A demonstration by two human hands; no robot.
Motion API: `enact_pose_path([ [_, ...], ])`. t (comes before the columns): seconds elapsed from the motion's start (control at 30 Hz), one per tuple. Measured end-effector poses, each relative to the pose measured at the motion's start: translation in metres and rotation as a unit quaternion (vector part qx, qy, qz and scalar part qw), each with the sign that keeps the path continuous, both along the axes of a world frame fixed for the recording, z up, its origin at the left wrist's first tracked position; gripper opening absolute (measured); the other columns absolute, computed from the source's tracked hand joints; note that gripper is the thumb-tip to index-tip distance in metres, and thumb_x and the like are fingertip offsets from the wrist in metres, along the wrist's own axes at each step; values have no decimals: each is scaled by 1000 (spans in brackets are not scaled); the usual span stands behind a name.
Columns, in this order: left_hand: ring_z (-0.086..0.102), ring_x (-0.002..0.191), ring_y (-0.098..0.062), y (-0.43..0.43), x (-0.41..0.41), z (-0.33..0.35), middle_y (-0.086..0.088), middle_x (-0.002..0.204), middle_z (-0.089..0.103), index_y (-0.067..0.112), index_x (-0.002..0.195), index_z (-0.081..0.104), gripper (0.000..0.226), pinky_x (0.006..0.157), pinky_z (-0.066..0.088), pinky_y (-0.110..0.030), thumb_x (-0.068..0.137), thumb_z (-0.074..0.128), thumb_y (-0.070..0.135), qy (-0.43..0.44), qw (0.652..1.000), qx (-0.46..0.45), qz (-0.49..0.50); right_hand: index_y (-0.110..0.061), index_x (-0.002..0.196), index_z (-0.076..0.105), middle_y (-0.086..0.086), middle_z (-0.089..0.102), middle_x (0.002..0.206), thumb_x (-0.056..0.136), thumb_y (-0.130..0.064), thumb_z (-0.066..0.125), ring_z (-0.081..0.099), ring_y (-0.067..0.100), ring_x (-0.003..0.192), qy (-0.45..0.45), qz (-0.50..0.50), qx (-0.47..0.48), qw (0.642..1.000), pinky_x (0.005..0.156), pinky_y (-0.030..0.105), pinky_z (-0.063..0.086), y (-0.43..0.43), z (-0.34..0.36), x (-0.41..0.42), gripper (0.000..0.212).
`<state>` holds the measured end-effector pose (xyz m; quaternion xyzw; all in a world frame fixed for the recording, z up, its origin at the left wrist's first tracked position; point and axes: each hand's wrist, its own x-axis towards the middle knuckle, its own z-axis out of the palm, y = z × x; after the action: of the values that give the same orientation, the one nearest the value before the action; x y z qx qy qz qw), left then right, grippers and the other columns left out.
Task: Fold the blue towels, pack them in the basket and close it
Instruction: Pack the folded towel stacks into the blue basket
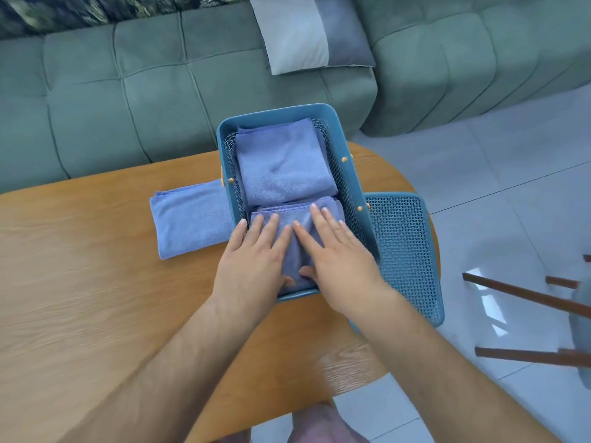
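Note:
A dark blue perforated basket [347, 174] stands on the wooden table, its top uncovered. One folded blue towel [283, 163] fills its far half. A second folded blue towel [329, 207] lies in the near half. My left hand [252, 260] and my right hand [335, 251] press flat on this near towel, fingers straight, thumbs tucked at its near edge. A third folded blue towel [190, 222] lies on the table just left of the basket. The basket's perforated lid [406, 251] lies flat on the table to the right of the basket.
The round wooden table [80, 282] ends close behind the basket and at the right by the lid. A green sofa [128, 97] with a grey cushion [297, 36] stands behind. Brown chair legs [524, 295] reach in over the tiled floor at the right.

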<state>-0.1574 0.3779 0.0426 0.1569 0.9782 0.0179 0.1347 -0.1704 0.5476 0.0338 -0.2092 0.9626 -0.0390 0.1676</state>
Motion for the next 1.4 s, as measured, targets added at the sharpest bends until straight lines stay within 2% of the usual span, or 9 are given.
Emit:
enact_pose_path([
  [0.13,15,153,-26,9,-15,-13,-10,167,13,14,159,9,100,124,6,-41,87,57,65,-81,994,-69,-11,-28,162,4,10,-9,169,100,-44,55,-4,24,156,-103,-18,19,994,126,38,5,-1,-7,-17,82],
  [0.47,31,147,-21,4,-17,-10,-5,160,34,15,154,30,93,123,14,-39,83,65,63,-48,999,-13,-7,-29,161,15,8,2,169,98,-44,59,6,25,156,-93,-43,15,995,124,41,17,-2,-6,-19,78],
  [0.57,51,135,-24,-19,-5,1,-7,144,56,10,138,57,75,115,34,-43,78,77,50,46,996,76,25,-20,156,32,13,21,166,100,-33,57,22,31,152,-33,-58,5,998,120,42,27,-13,19,-8,64],
  [0.67,47,138,-27,-48,-2,7,-7,147,53,9,138,58,65,110,41,-44,85,72,45,87,984,141,71,-13,136,60,14,57,140,85,-19,75,57,34,124,85,-87,-80,989,93,46,53,-43,42,-8,53],
  [0.73,45,140,-27,-68,-4,7,-8,149,50,10,139,56,61,107,44,-44,89,68,43,86,980,149,105,-13,129,62,8,62,123,82,-14,73,60,31,108,102,-82,-147,980,81,45,55,-72,50,-14,49],
  [0.87,44,140,-29,-108,-10,-10,-10,151,48,10,141,54,59,104,46,-46,91,67,39,56,974,141,168,-12,126,60,8,59,117,78,-4,69,57,31,103,73,-42,-179,980,79,44,53,-135,45,-23,49],
  [1.07,29,148,-27,-160,-25,-59,-11,161,31,13,152,39,63,117,27,-37,98,57,39,-14,974,105,199,-14,140,45,11,44,137,90,-12,63,49,30,119,-29,-17,-88,996,92,36,43,-197,-5,-37,53],
  [1.23,26,146,-29,-186,-27,-102,-12,165,14,27,158,20,67,113,31,-36,101,43,53,-68,974,2,217,-16,150,30,24,12,161,93,-19,62,26,36,144,-122,-71,36,989,110,38,33,-226,-55,-54,65],
  [1.4,39,134,-33,-188,-31,-130,-19,162,14,38,159,14,68,102,42,-41,100,46,53,-131,954,41,266,-36,155,22,25,-17,163,105,-24,45,3,46,151,-174,-194,18,965,122,49,19,-240,-105,-72,56],
])
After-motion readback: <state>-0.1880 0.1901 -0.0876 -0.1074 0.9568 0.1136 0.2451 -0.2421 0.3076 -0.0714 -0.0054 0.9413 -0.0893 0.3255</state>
